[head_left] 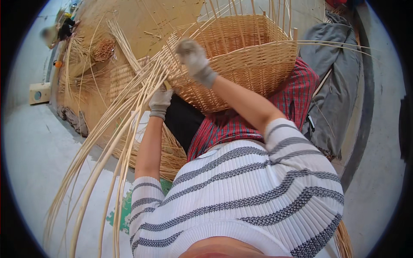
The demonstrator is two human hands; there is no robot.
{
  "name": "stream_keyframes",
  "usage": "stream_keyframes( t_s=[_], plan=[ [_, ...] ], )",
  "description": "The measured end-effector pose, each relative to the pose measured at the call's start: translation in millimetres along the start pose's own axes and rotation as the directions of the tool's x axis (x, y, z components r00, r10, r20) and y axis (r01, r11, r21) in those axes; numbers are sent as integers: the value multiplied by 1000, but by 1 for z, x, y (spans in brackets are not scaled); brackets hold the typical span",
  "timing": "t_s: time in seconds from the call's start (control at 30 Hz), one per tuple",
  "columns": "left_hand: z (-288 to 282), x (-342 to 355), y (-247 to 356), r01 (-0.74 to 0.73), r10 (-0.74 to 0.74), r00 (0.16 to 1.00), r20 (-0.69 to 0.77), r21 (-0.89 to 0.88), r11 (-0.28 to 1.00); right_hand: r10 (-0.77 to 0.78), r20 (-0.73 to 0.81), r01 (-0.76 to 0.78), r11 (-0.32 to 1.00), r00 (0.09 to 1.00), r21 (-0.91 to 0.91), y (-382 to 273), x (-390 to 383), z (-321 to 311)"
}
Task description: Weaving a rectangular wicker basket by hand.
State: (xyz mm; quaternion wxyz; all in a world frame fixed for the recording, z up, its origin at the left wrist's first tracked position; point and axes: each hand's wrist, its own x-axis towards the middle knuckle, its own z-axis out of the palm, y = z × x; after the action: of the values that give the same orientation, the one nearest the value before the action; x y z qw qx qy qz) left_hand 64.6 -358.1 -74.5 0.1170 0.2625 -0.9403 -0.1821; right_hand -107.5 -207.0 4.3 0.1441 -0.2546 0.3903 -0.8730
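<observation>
A half-woven wicker basket [241, 60] rests tilted on my lap, with thin upright stakes rising from its rim. At its left corner, a bundle of long pale wicker strands [116, 116] fans out toward the lower left. My left hand [160, 102], in a whitish glove, is closed around strands at that corner, its fingertips partly hidden. Over the basket's near-left wall is my right hand [194, 61], also gloved and smeared by motion. It looks curled like a fist, and what it may hold cannot be made out.
A red plaid cloth [275, 99] covers my lap. Grey fabric [331, 81] lies on the right. Beyond the basket, a brown board [142, 26] carries loose wicker and a reddish-brown bundle [103, 49]. Another person [53, 34] sits at the far left. Long strands [335, 45] stick out rightward.
</observation>
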Motion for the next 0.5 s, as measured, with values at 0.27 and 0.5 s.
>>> stream_keyframes(
  t_s=[0.27, 0.5],
  plan=[
    [-15, -21, 88, -111, 99, 978, -185, -56, 992, 114, -206, -101, 992, 972, 72, 7, -51, -35],
    [20, 42, 118, 511, -398, 859, 322, -500, 699, 277, -339, -254, 961, 899, 112, -31, -61, -78]
  ],
)
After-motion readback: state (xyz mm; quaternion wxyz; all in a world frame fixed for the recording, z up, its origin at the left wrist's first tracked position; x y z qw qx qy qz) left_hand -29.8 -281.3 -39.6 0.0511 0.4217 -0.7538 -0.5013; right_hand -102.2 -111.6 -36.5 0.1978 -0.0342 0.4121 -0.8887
